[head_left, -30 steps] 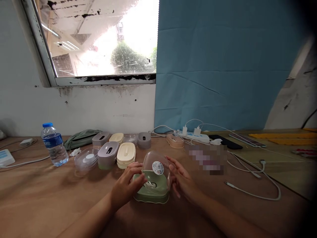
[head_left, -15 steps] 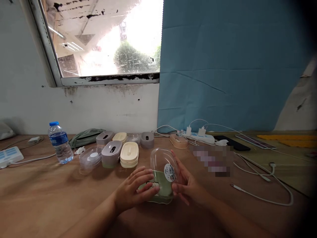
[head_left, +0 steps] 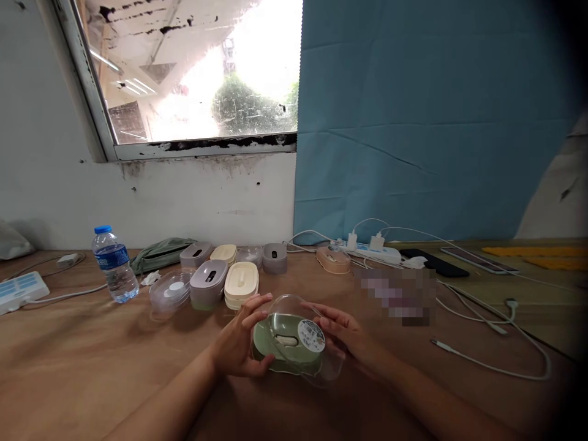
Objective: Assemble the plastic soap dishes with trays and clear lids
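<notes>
A green oval box (head_left: 264, 343) with a slot in its top sits on the table in front of me. My left hand (head_left: 236, 343) grips its left side, fingers behind and thumb at the front. A clear plastic cover (head_left: 290, 304) with a round printed label (head_left: 311, 335) is tilted over the box. My right hand (head_left: 351, 331) pinches the cover's right edge. Beyond my left hand stand a lilac box (head_left: 207, 285) with a dark slot and a stack of cream oval lids (head_left: 241, 283).
Clear plastic covers (head_left: 169, 293), a grey box (head_left: 274, 258) and a peach box (head_left: 333, 260) stand farther back. A water bottle (head_left: 114, 269) is on the left. White cables (head_left: 487, 367), a power strip (head_left: 388, 253) and a black phone (head_left: 436, 263) lie to the right.
The clear cover has swung down from upright to a slant over the green box. My left hand has moved from the box's top to its left side.
</notes>
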Motion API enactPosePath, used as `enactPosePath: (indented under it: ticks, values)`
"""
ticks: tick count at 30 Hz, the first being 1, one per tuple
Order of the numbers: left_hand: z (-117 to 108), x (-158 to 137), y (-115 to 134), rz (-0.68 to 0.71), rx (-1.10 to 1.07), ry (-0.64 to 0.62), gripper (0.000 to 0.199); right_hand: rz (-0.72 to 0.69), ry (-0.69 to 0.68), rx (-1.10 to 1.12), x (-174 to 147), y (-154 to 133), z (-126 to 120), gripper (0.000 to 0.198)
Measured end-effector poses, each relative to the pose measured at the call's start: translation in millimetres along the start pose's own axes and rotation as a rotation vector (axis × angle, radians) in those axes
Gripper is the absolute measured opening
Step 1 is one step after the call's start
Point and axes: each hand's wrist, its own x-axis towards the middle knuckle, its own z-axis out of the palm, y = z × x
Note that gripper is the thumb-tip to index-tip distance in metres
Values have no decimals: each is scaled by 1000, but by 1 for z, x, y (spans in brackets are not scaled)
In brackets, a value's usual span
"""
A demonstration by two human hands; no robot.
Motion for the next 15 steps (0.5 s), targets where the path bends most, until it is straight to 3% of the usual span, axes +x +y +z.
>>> enactPosePath:
  ticks: [6, 15]
  values:
    - [3, 3, 5, -8, -100, -45, 81, -14, -101, -111, -1, -2, -1, 50]
    - [3, 2, 6, -17, -89, -128, 88, -12, -147, -184, -1, 1, -7, 52]
